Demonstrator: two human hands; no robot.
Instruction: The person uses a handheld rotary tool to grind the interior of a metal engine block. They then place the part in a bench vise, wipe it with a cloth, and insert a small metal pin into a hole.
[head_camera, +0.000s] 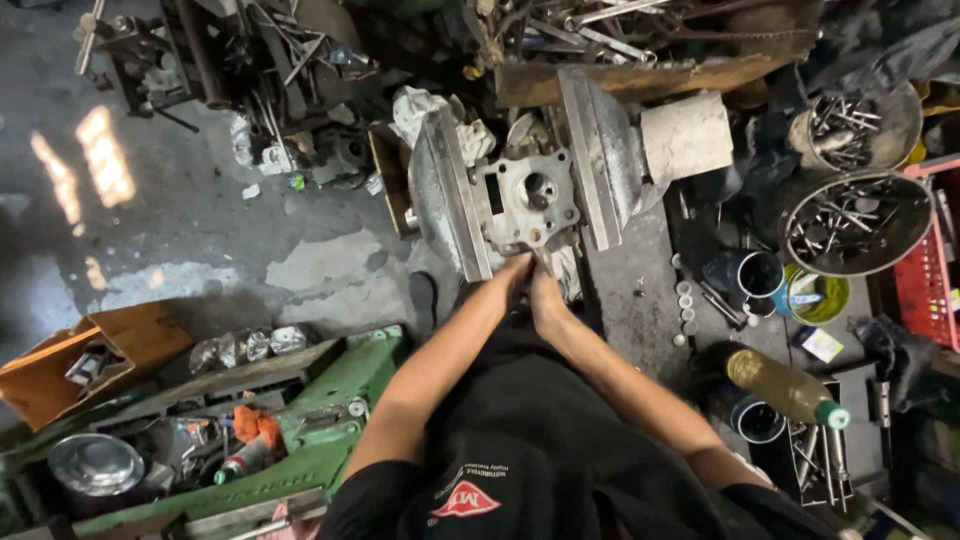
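1. Both hands are jammed together at the near edge of the grey metal casting (527, 200) that sits clamped between the two vise jaw plates (455, 205). The left hand (513, 277) and right hand (548, 300) are touching each other, fingers curled in on something small under the casting. Honestly can't tell what that grip has hold of, or how tight it is, it's hidden.
2. Biggest worry imo: if whatever they're pushing or pulling lets go suddenly, knuckles go straight into the casting's edge just ahead of the grip.
3. The casting looks held only by its sides. Lean hard on it and it could tilt or pop out of the jaws, dropping toward the lap right behind the hands.
4. Off to the right of the grip there's a green-capped bottle (785, 388) lying down, cups (760, 273) and a round tub of bolts (855, 222). An elbow swinging back could knock those over.
5. The floor (180, 200) to the left looks oily and grimy, so a dropped small part could easily get lost.
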